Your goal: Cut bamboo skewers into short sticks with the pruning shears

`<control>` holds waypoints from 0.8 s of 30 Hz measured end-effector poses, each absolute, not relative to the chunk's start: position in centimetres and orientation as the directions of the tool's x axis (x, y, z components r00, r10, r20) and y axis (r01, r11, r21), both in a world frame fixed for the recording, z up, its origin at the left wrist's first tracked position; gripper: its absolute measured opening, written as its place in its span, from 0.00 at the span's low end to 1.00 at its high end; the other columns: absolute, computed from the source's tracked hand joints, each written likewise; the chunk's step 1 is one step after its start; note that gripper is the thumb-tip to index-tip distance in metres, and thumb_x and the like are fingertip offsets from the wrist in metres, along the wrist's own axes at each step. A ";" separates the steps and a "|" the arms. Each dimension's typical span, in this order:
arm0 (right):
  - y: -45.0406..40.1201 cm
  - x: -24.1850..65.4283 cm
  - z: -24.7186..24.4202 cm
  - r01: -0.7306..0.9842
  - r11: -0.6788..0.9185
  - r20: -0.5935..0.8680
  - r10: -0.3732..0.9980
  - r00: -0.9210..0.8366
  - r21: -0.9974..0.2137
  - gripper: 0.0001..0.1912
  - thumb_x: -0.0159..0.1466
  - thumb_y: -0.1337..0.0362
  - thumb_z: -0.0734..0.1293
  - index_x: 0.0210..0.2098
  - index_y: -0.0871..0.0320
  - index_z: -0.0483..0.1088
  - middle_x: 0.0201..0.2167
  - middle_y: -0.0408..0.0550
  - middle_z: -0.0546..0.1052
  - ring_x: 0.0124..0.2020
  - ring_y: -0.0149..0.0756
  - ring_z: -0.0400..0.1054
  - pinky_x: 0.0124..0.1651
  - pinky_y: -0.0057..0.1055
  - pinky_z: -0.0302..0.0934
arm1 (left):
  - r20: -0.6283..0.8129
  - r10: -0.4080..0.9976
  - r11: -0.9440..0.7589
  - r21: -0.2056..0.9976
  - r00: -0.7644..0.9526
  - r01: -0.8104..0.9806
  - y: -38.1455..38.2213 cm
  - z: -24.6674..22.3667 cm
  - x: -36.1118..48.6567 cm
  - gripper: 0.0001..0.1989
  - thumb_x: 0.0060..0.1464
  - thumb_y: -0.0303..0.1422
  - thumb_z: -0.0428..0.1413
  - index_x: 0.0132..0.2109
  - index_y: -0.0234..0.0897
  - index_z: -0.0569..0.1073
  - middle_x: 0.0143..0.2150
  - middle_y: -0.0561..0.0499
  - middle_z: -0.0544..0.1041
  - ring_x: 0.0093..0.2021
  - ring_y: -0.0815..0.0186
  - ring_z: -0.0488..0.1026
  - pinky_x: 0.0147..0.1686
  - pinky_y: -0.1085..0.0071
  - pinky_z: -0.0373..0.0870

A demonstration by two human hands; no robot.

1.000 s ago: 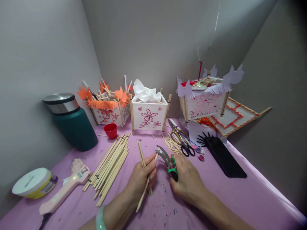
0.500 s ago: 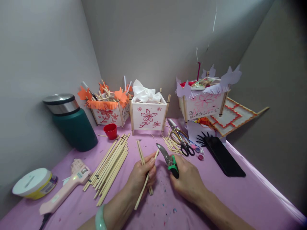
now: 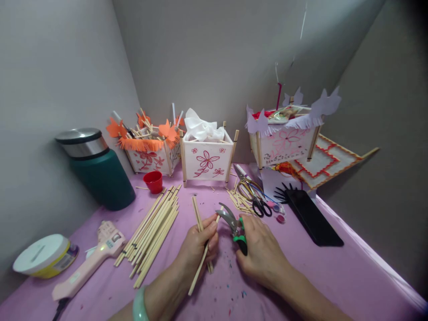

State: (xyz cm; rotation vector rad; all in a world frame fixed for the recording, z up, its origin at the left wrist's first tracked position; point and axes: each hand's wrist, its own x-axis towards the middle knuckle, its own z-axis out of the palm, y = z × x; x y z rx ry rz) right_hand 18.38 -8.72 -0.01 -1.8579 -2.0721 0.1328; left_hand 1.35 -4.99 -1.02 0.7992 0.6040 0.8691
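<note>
1 pale stick [image 3: 199, 269] slants through our left hand [image 3: 202, 238] above the bench [image 3: 361, 276], its upper end at the parted blades of the green-handled shears [image 3: 239, 229]; contact with the steel we cannot confirm. Left hand clamped on it and on further sticks [image 3: 197, 211] crossing behind, side by side, count uncertain. Right hand [image 3: 259, 240] wrapped around the shears' grips. Green bangle [image 3: 139, 307] on our left wrist.

To our left, loose sticks [image 3: 155, 236] lie slantwise on the pink-purple cloth, some tied with dark bands; red cup [image 3: 154, 183] just beyond their far ends. Farther left: pink glue gun [image 3: 96, 259], white-lidded tub [image 3: 43, 254], teal bottle [image 3: 103, 178].

Beyond our right hand: black-handled scissors [image 3: 262, 208] beside a scatter of short stick pieces [image 3: 239, 203]; black phone [image 3: 314, 218] farther right.

Along the back we count 3 decorated boxes: orange-fringed box [image 3: 147, 159] at left, white flowered box [image 3: 207, 165] in the middle, lilac-fringed box [image 3: 287, 145] at right.
</note>
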 end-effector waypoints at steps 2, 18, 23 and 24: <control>-8.6 18.3 0.3 0.945 0.126 0.177 0.981 -0.074 -0.302 0.26 0.51 0.70 0.64 0.50 0.63 0.63 0.48 0.61 0.71 0.51 0.52 0.64 0.53 0.47 0.58 | -0.155 0.841 0.417 0.797 0.519 -0.437 -5.0 -1.1 1.3 0.18 0.56 0.38 0.59 0.50 0.35 0.72 0.15 0.64 0.59 0.13 0.77 0.47 0.13 0.79 0.42; -8.4 18.8 -0.6 0.930 0.146 0.248 0.967 -0.061 -0.338 0.29 0.52 0.70 0.64 0.54 0.62 0.61 0.54 0.61 0.70 0.56 0.52 0.62 0.56 0.46 0.56 | -0.181 0.855 0.418 0.795 0.486 -0.439 -4.9 -0.6 1.2 0.24 0.52 0.38 0.61 0.54 0.34 0.70 0.14 0.64 0.58 0.13 0.77 0.44 0.13 0.79 0.40; -8.8 18.5 -0.6 0.925 0.141 0.245 0.968 -0.054 -0.353 0.31 0.52 0.69 0.64 0.56 0.64 0.60 0.56 0.63 0.68 0.58 0.53 0.61 0.59 0.50 0.55 | -0.158 0.853 0.405 0.801 0.498 -0.440 -5.0 -0.6 1.1 0.21 0.53 0.39 0.61 0.52 0.34 0.72 0.14 0.63 0.59 0.13 0.77 0.46 0.13 0.79 0.42; -8.8 18.5 -0.5 0.924 0.140 0.245 0.968 -0.052 -0.356 0.30 0.52 0.69 0.64 0.56 0.63 0.61 0.55 0.63 0.68 0.57 0.54 0.61 0.59 0.50 0.55 | -0.155 0.853 0.403 0.802 0.499 -0.441 -5.0 -0.7 1.1 0.20 0.54 0.39 0.61 0.52 0.34 0.72 0.14 0.63 0.59 0.13 0.77 0.46 0.13 0.79 0.42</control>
